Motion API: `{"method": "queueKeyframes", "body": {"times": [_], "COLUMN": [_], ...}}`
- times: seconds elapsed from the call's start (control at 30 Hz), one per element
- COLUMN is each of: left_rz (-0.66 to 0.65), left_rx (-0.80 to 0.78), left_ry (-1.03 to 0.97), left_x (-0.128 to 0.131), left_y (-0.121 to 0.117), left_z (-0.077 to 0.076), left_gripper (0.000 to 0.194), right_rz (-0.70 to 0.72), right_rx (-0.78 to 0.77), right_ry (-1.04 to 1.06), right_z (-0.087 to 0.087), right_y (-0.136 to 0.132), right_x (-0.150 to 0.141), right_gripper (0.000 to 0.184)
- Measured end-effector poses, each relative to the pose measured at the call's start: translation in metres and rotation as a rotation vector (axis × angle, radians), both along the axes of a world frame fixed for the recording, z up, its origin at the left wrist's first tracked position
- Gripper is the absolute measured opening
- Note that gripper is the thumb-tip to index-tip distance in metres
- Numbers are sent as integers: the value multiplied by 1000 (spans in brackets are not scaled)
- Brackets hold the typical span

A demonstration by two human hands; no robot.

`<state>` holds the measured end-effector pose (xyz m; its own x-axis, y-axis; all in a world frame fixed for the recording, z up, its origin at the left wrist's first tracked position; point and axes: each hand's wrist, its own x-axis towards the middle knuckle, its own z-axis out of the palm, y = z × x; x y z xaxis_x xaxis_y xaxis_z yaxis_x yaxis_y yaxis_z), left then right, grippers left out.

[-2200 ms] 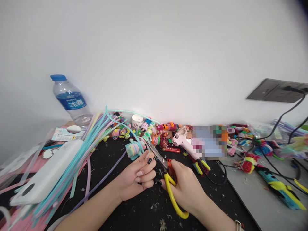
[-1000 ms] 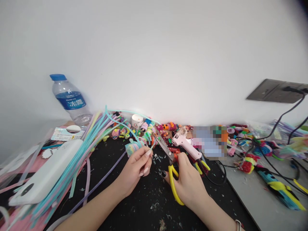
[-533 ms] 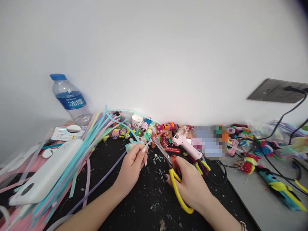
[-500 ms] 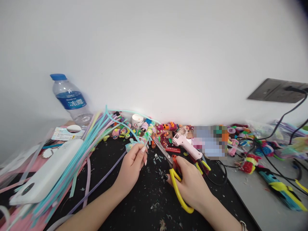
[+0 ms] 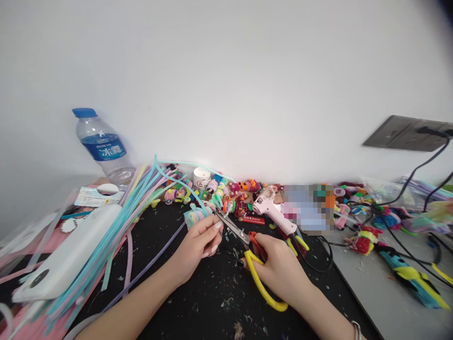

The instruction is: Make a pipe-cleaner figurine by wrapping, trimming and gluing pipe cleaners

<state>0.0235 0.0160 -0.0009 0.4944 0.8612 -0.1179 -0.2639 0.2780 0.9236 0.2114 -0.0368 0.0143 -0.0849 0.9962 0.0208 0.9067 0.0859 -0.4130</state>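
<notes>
My right hand (image 5: 279,269) grips yellow-handled scissors (image 5: 253,262) whose metal blades point up-left toward my left hand. My left hand (image 5: 198,243) is pinched shut on a small fuzzy piece that I cannot make out, right at the blade tips. A pastel rainbow pipe-cleaner bundle (image 5: 195,217) lies just beyond my left fingers. Both hands rest on a black mat (image 5: 219,302) strewn with fluff clippings.
A bundle of pastel pipe cleaners (image 5: 116,226) and a white flat box (image 5: 67,257) lie at left, a water bottle (image 5: 102,146) behind them. A pink glue gun (image 5: 274,215), colourful craft figures (image 5: 226,189) and black cables (image 5: 406,236) crowd the back and right.
My left hand went forward to the rainbow bundle, then drew slightly back with a pinched piece. The scissors swung so the blades now lie flatter, their tips at my left fingers.
</notes>
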Motion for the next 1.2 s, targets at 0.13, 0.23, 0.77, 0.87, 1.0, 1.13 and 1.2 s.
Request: {"method": "queueKeyframes", "body": {"times": [0.13, 0.23, 0.77, 0.87, 1.0, 1.13, 1.2], "left_rz": [-60, -82, -200, -191, -216, -259, -260], "left_rx": [-117, -195, -576, -604, -630, -667, -674], "left_ry": [-166, -259, -720, -780, -808, -778, -788], "left_x": [-5, -8, -17, -18, -18, -19, -20], "left_y": [4, 6, 11, 12, 13, 12, 12], "left_z": [2, 3, 4, 4, 5, 4, 4], "left_gripper": [18, 14, 20, 20, 18, 21, 21], "right_rz": [16, -1, -3, -21, 23, 54, 54], "right_rx": [1, -5, 3, -12, -30, -49, -54], "right_ry": [67, 149, 65, 65, 40, 29, 30], "right_z": [-2, -2, 6, 6, 7, 6, 5], "right_y": [2, 4, 2, 2, 3, 3, 4], "right_x": [5, 10, 7, 7, 6, 7, 8], "right_gripper": [34, 29, 26, 25, 27, 30, 30]}}
